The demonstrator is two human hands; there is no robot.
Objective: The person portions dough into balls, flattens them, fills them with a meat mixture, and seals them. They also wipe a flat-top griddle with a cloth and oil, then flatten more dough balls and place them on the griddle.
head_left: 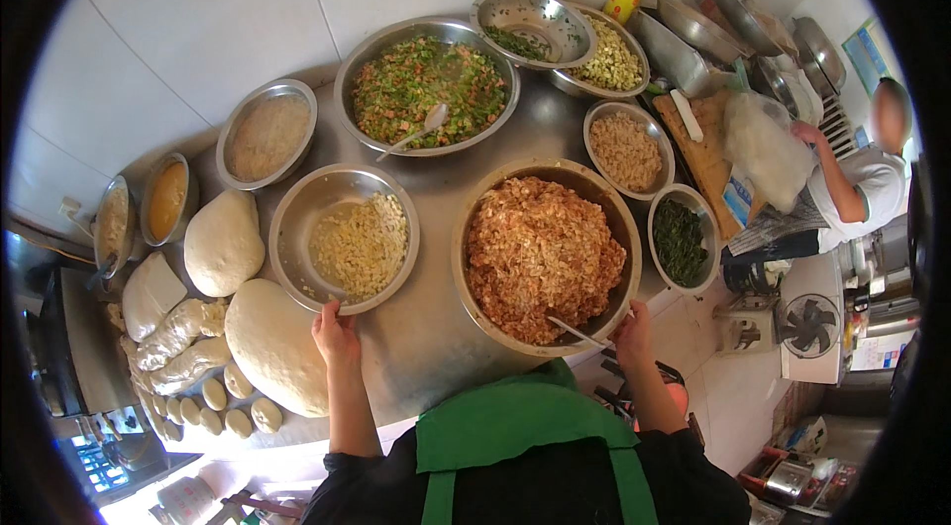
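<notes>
My left hand (338, 335) pinches the near rim of a steel bowl (294, 233), which holds pale yellow chopped bits (365, 246) heaped to its right side. With my right hand (631, 333) I grip the near right rim of a larger steel basin (466, 262). Reddish minced filling (540, 248) fills that basin. A spoon (577, 330) is stuck in the filling, its handle pointing toward my right hand; whether my fingers touch it, I cannot tell. Both vessels sit on the steel table (421, 317).
Dough mounds (277, 347) and small dough pieces (238, 423) lie at the left. Behind stands a basin of chopped greens (426, 89) with a spoon (416, 129). Bowls of mince (624, 154) and dark greens (679, 243) stand right, near a cutting board (708, 144). Another person (842, 183) handles a plastic bag (763, 149).
</notes>
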